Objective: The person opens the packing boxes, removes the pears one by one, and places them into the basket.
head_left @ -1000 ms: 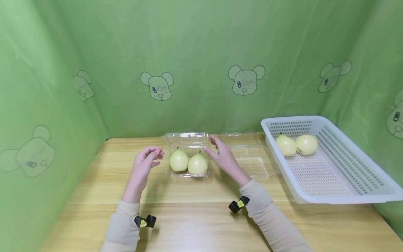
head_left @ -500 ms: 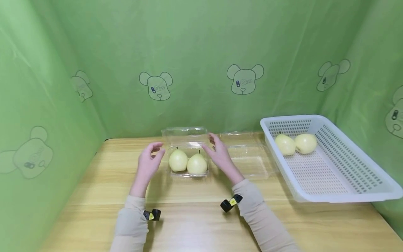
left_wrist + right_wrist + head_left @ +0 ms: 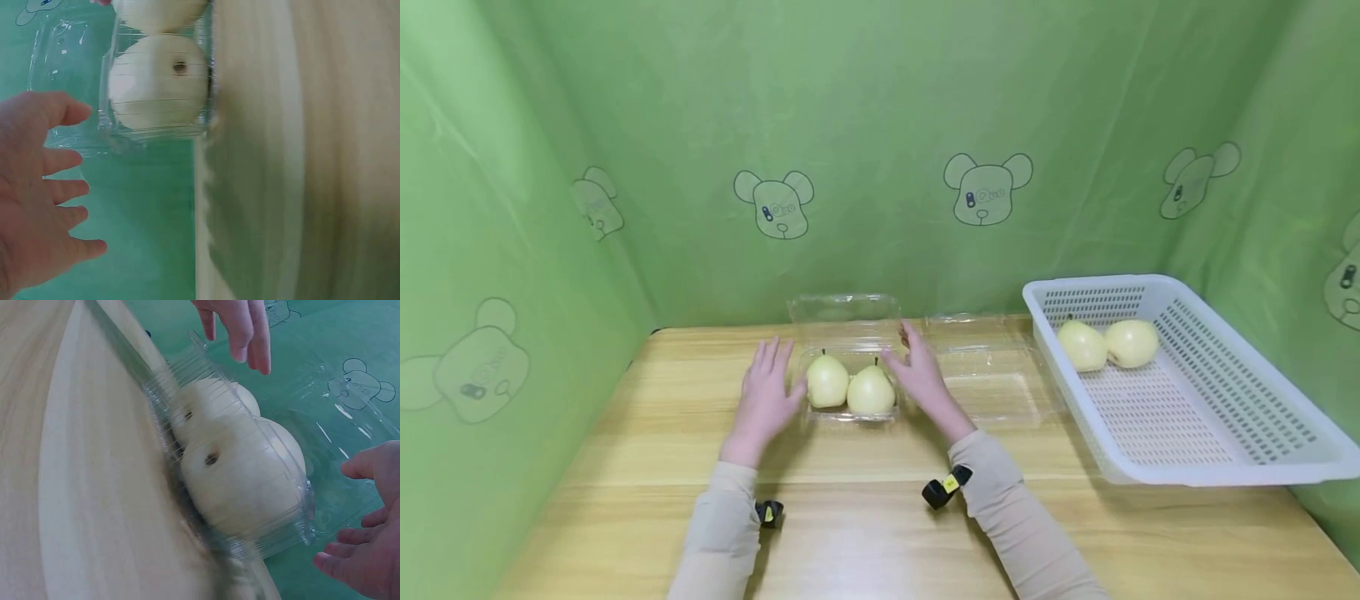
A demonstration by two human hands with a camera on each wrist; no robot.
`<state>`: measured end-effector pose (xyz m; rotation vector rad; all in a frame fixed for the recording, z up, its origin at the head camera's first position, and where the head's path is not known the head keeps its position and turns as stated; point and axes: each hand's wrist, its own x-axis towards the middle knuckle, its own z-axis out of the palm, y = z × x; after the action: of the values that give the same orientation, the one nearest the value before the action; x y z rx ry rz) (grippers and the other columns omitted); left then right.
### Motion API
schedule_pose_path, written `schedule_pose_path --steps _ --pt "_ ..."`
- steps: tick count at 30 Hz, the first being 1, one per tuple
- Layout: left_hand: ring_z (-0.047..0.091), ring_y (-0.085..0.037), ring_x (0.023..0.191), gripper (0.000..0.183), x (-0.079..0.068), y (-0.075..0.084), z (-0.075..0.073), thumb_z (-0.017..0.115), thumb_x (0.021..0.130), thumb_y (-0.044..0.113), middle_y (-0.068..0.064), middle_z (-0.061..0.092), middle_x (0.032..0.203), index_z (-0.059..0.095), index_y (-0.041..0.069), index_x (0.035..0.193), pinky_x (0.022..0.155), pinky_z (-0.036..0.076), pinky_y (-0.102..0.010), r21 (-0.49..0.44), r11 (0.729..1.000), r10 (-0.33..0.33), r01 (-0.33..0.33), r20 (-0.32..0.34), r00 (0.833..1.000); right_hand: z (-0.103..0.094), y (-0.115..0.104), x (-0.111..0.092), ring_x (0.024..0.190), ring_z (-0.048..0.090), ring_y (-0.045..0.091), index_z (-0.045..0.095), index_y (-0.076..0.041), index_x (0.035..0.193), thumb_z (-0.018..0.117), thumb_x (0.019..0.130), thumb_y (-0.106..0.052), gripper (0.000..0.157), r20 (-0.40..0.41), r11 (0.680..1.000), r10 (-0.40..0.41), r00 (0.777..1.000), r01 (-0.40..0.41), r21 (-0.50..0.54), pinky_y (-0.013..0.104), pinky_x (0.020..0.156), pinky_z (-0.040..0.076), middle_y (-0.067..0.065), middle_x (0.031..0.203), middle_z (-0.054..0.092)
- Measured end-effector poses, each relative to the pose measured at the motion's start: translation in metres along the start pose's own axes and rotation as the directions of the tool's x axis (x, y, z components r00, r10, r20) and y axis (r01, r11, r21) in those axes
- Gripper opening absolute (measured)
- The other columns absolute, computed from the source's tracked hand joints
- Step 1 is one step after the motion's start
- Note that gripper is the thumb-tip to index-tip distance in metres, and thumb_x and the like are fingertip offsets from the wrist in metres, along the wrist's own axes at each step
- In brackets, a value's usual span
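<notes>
Two pale yellow pears [image 3: 871, 391] sit side by side in the base of a clear plastic clamshell box [image 3: 852, 417], stems up. Its transparent lid [image 3: 845, 310] stands raised at the back. Left of the box is my left hand [image 3: 764, 400], fingers spread, thumb by the left pear [image 3: 159, 81]; a gap shows between hand and box in the left wrist view. On the other side, my right hand [image 3: 922, 375] has its fingers extended beside the box's right edge and lid. Nothing lies in its grasp in the right wrist view, where the palm [image 3: 375, 550] shows.
A second clear plastic box [image 3: 992, 392] lies open to the right of the first. Farther right, a white perforated basket [image 3: 1123, 475] holds two more pears [image 3: 1131, 343]. Green curtains [image 3: 880, 167] enclose the wooden table [image 3: 865, 517] at the back and sides.
The raised lid has tilted further upright. My left hand has moved right toward the box and spread its fingers. The right hand has shifted only slightly; the pears stay put.
</notes>
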<state>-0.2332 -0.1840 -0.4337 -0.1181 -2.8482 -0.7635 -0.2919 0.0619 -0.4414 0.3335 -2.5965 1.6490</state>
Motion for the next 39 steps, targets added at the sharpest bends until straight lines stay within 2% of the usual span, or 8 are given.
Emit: schedule_pose_path --steps 4,9,15,21,25,32,39 --pt "-0.003 -0.039 0.152 0.072 -0.002 0.0 0.005 0.052 0.096 0.027 -0.016 0.006 0.164 0.017 0.007 0.156 0.12 0.004 -0.063 0.058 0.998 -0.032 0.027 0.076 0.997 0.001 0.002 0.0 0.142 0.035 0.038 0.019 -0.002 0.154 0.061 0.094 -0.024 0.076 -0.001 1.0 0.001 1.0 -0.001 -0.001 0.047 0.116 0.036 0.021 0.156 0.031" --pt "-0.002 -0.039 0.152 0.074 -0.004 0.0 0.01 0.049 0.096 0.026 -0.017 0.004 0.164 0.011 0.006 0.157 0.12 0.007 -0.065 0.125 0.99 -0.077 0.058 0.149 0.986 0.001 0.003 -0.001 0.144 0.033 0.037 0.017 -0.002 0.155 0.06 0.095 -0.025 0.077 0.012 1.0 0.007 1.0 -0.006 -0.014 0.046 0.117 0.035 0.02 0.158 0.029" --pt "-0.002 -0.039 0.152 0.073 -0.006 -0.001 0.013 0.044 0.097 0.027 -0.017 0.004 0.164 0.008 0.007 0.157 0.119 0.008 -0.067 0.121 0.989 -0.104 0.081 0.195 0.975 0.002 0.003 -0.001 0.145 0.032 0.037 0.017 -0.002 0.155 0.06 0.095 -0.024 0.077 0.014 1.0 0.01 1.0 -0.009 -0.01 0.048 0.117 0.034 0.02 0.159 0.027" --pt "-0.003 -0.038 0.152 0.068 -0.007 -0.001 0.015 0.037 0.099 0.03 -0.018 0.004 0.164 0.009 0.006 0.157 0.118 0.007 -0.068 0.116 0.988 -0.126 0.098 0.256 0.958 0.003 0.005 -0.001 0.146 0.03 0.036 0.014 -0.004 0.156 0.06 0.095 -0.031 0.081 0.031 1.0 0.011 0.999 -0.01 -0.012 0.048 0.117 0.033 0.019 0.16 0.024" --pt "-0.001 -0.039 0.152 0.067 -0.007 0.001 0.013 0.035 0.1 0.03 -0.017 0.004 0.164 0.008 0.005 0.157 0.118 0.007 -0.068 0.119 0.987 -0.136 0.106 0.279 0.951 0.005 0.006 -0.001 0.146 0.029 0.036 0.012 -0.006 0.156 0.06 0.095 -0.032 0.082 0.041 1.0 0.018 0.999 -0.018 -0.008 0.048 0.118 0.032 0.018 0.161 0.023" --pt "0.0 -0.038 0.152 0.067 -0.008 0.002 0.012 0.034 0.101 0.032 -0.016 0.006 0.164 0.008 0.005 0.156 0.119 0.008 -0.067 0.133 0.986 -0.139 0.104 0.288 0.947 0.006 0.007 -0.002 0.147 0.028 0.036 0.009 -0.009 0.157 0.061 0.095 -0.031 0.084 0.057 0.999 0.037 0.998 -0.037 0.003 0.049 0.119 0.029 0.017 0.161 0.021" --pt "0.0 -0.038 0.152 0.066 -0.009 0.002 0.012 0.034 0.101 0.031 -0.017 0.007 0.164 0.009 0.004 0.156 0.119 0.008 -0.067 0.136 0.986 -0.137 0.101 0.29 0.947 0.005 0.007 -0.003 0.141 0.033 0.048 0.004 -0.013 0.158 0.062 0.093 -0.036 0.089 0.089 0.999 0.05 0.995 -0.05 0.005 0.053 0.117 0.029 0.017 0.162 0.018"
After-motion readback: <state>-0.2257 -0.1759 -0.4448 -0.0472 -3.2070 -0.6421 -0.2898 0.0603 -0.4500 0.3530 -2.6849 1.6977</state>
